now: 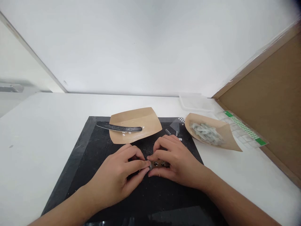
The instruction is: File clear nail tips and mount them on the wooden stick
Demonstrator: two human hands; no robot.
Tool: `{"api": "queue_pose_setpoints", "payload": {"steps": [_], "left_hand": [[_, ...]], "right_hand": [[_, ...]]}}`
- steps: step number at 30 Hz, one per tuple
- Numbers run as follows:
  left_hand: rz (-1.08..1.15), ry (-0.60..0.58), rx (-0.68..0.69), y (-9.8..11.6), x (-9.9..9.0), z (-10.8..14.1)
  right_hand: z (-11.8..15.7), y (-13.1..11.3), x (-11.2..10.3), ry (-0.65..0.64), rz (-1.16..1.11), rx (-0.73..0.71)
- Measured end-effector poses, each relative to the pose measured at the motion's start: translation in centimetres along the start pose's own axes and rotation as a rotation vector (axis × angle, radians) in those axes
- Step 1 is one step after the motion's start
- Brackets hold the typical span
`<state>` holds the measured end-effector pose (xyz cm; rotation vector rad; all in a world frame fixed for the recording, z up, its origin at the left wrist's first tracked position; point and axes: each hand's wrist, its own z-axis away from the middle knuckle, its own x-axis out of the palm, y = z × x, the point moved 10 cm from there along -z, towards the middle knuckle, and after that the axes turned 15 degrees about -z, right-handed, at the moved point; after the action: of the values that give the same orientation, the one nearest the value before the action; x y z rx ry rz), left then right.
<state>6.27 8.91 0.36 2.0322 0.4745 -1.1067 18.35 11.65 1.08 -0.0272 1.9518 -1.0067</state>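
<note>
Over the middle of a black mat (131, 207), both my hands meet at a small brown strip (159, 163) with round metal pieces on it. My right hand (177, 158) grips this strip from above and below, its fingers curled round it. At the strip's left end, my left hand (122, 168) pinches with thumb and forefinger. A small clear, shiny bit (150, 166) shows at those fingertips, but its kind is hard to tell. My fingers cover much of the strip.
Behind my hands, a tan paper tray (131, 114) carries a black nail file (119, 127) and small white bits. At right, another paper tray (229, 135) holds clear slivers (207, 133). Beyond lie a green-and-clear sheet (245, 128) and a translucent lid (196, 102). A cardboard panel (270, 88) stands right.
</note>
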Motion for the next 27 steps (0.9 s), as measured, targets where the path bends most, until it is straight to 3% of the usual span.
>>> {"api": "queue_pose_setpoints", "payload": {"steps": [8,22,27], "left_hand": [[-0.001,0.009,-0.006,0.1,-0.1,0.1],[0.054,0.032,0.026,0.1,0.0,0.2],[0.071,0.049,0.027,0.1,-0.2,0.1]], "right_hand": [[-0.1,-0.4,-0.4,0.022,0.021,-0.069],[0.0,-1.3,-0.4,0.039,-0.208,-0.212],[0.0,-1.7,-0.3,0.035,-0.161,-0.240]]}}
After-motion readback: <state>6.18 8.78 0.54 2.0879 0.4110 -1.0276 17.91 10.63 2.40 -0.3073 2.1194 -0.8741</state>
